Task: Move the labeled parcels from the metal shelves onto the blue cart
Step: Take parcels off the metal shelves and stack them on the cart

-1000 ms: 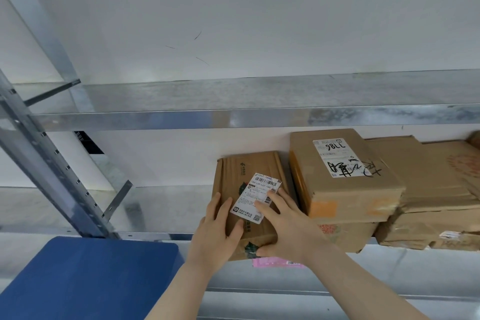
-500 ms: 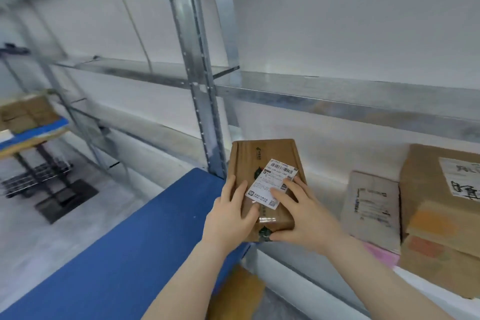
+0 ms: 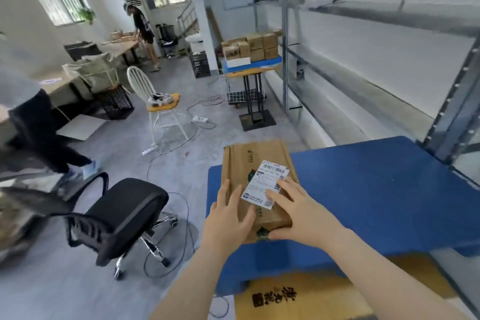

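Observation:
A flat brown cardboard parcel (image 3: 249, 163) with a white barcode label (image 3: 267, 180) is over the left edge of the blue cart top (image 3: 376, 189). My left hand (image 3: 228, 218) holds its near left side, fingers spread on top. My right hand (image 3: 301, 210) holds its near right corner, fingers on the label and thumb at the front edge. Whether the parcel touches the cart cannot be told. The metal shelves (image 3: 389, 41) run along the right wall; the levels in view hold no parcels.
A black office chair (image 3: 122, 218) stands left of the cart. A white chair (image 3: 155, 104), cables and a power strip lie on the floor. A far stand (image 3: 253, 62) carries several boxes. A person (image 3: 39, 127) is at left, another far back. A cardboard box (image 3: 298, 296) sits under the cart.
I have turned left from the shelf, carrying the parcel in both hands from the shelf to above the blue cart's left edge. The stacked parcels on the shelf are out of view.

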Action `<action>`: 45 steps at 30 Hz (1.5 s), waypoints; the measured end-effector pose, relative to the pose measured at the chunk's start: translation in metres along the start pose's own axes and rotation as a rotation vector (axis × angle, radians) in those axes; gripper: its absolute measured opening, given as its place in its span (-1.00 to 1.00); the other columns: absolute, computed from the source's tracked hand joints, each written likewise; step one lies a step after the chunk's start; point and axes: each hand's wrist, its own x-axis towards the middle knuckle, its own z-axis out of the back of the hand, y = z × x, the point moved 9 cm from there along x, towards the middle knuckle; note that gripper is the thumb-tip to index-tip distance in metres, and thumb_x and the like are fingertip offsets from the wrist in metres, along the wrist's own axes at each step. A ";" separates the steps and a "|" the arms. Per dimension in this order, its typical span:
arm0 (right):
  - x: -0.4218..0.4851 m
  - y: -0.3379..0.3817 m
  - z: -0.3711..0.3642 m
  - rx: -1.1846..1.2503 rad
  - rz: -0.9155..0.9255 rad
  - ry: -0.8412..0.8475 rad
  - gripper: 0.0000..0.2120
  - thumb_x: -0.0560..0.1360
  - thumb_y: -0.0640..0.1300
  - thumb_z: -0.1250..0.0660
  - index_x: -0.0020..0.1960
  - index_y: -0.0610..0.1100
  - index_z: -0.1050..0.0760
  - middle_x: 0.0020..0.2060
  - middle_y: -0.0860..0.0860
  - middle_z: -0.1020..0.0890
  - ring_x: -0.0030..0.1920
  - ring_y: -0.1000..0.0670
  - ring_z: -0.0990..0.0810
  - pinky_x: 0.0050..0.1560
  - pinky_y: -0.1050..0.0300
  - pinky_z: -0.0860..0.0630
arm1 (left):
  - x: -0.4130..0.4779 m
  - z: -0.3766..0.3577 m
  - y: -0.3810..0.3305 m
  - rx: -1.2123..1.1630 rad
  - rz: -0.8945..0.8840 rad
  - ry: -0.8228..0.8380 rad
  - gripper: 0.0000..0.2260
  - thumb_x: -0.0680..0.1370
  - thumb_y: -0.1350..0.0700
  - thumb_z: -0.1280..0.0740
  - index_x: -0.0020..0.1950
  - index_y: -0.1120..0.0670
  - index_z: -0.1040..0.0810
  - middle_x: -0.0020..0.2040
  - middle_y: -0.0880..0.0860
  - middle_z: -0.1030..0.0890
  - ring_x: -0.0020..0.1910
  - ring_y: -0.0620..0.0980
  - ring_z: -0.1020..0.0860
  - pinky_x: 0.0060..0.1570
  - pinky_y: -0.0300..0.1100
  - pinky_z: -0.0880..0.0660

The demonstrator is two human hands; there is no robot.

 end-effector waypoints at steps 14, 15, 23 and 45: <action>0.117 0.035 -0.094 0.060 -0.016 0.037 -0.27 0.43 0.46 0.02 0.51 0.15 -0.09 0.53 0.14 0.08 0.44 0.23 0.29 0.41 0.08 -0.20 | 0.060 -0.012 0.143 -0.021 0.080 0.092 -0.44 0.53 -0.27 -0.12 0.51 -0.19 -0.11 0.55 -0.19 0.09 0.42 0.09 -0.26 0.20 0.01 -0.40; 0.118 0.030 -0.098 0.077 -0.025 0.011 -0.35 0.49 0.39 0.03 0.50 0.12 -0.14 0.53 0.10 0.03 0.47 0.19 0.23 0.42 0.12 -0.17 | 0.064 -0.020 0.145 -0.032 0.077 0.102 -0.43 0.53 -0.27 -0.12 0.51 -0.20 -0.10 0.55 -0.20 0.10 0.43 0.09 -0.25 0.21 0.00 -0.40; 0.134 0.020 -0.098 0.062 -0.035 -0.219 -0.64 0.59 -0.01 -0.14 0.37 0.00 -0.40 0.45 -0.01 -0.29 0.50 -0.01 -0.09 0.29 0.12 -0.38 | 0.085 -0.035 0.150 -0.006 0.048 0.037 -0.44 0.50 -0.29 -0.11 0.48 -0.22 -0.14 0.55 -0.19 0.03 0.36 0.05 -0.27 0.05 -0.09 -0.37; 0.120 -0.005 -0.095 0.036 -0.304 -0.082 -0.59 0.62 0.15 0.03 0.46 0.31 -0.05 0.54 0.07 0.09 0.53 -0.05 0.13 0.19 -0.01 -0.47 | 0.094 -0.037 0.149 -0.543 0.224 0.226 -0.35 0.54 -0.12 -0.31 0.53 -0.18 -0.04 0.56 -0.11 0.13 0.53 -0.06 0.01 0.37 -0.13 -0.08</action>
